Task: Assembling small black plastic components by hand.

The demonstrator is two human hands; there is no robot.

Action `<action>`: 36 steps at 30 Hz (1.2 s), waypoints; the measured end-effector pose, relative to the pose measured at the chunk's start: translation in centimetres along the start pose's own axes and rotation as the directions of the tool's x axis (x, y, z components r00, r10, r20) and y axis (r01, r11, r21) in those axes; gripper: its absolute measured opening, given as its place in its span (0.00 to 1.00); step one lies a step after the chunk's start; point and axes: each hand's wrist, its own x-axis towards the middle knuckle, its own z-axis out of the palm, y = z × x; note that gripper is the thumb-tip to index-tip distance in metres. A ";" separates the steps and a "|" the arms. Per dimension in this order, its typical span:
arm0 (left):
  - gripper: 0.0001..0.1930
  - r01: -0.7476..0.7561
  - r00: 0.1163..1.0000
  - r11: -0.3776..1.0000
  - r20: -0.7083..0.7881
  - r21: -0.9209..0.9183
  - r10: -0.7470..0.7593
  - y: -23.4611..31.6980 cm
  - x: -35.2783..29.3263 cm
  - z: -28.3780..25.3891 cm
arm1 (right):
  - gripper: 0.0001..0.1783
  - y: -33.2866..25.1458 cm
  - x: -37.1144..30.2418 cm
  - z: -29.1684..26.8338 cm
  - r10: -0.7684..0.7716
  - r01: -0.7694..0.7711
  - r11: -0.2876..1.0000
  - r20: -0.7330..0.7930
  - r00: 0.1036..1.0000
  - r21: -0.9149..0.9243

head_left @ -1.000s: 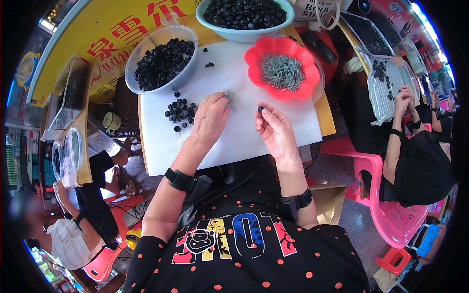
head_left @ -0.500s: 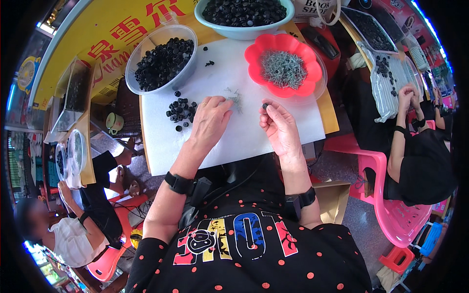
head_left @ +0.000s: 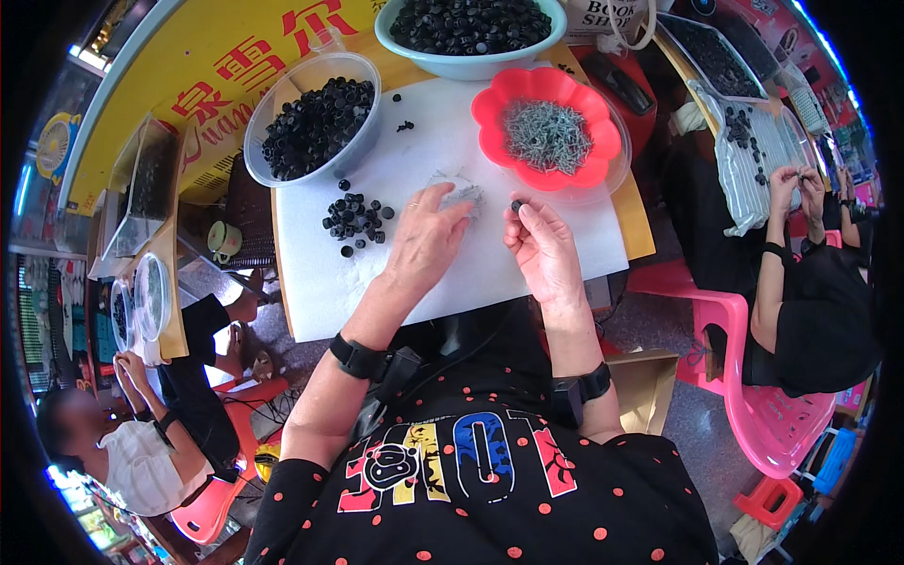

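Pinched between the thumb and fingers of my right hand [head_left: 543, 252] is a small round black cap [head_left: 515, 205], held just above the white sheet [head_left: 377, 301]. My left hand [head_left: 428, 240] reaches over a small scatter of thin grey screws [head_left: 465, 192], its fingers bent and slightly apart, with nothing visible in them. To its left lies a loose heap of black caps [head_left: 353, 218]. Beyond my right hand stands a red flower-shaped bowl [head_left: 492, 102] full of the same grey screws.
A clear plastic bowl [head_left: 374, 118] of black caps stands at the back left, and a pale green basin [head_left: 471, 64] of them at the far edge. A few stray black bits [head_left: 405, 125] lie between. Co-workers sit left and right, with a pink chair [head_left: 744, 414] at right.
My left hand has moved right, further over the screw scatter. My right hand keeps its pinch on the black cap almost in place. The co-worker at left has brought their hands together.
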 end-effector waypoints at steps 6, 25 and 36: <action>0.11 0.078 0.996 0.997 0.047 0.029 -0.079 -1.5 0.2 -1.2 | 0.15 0.1 0.1 0.0 -0.015 0.015 1.000 0.012 1.000 -0.011; 0.07 0.346 0.938 0.929 0.019 -0.131 -0.347 -3.1 1.9 -2.8 | 0.13 0.6 0.0 0.4 0.004 -0.003 0.998 0.020 1.000 -0.068; 0.07 0.366 0.927 0.929 0.068 0.050 -0.369 -3.6 2.9 -1.6 | 0.14 0.8 -0.5 1.5 0.056 -0.053 0.998 0.093 0.994 -0.039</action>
